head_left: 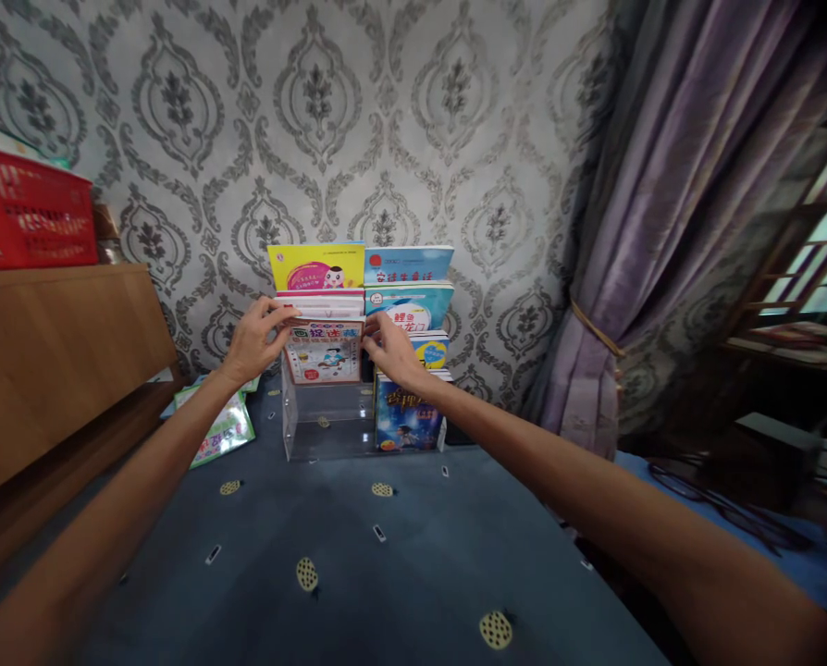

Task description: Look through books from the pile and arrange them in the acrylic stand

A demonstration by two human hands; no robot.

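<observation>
Our left hand and right hand pinch a white-covered book at either side in the clear rack; uneven grip could wedge it crooked.

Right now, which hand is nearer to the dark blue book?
Right. The right hand is just up and to the left of the dark blue book; the left hand is farther left, by the white-covered book's top left corner.

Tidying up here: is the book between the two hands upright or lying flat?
Upright: the book faces outward, its title along the top, between the left hand and right hand.
</observation>
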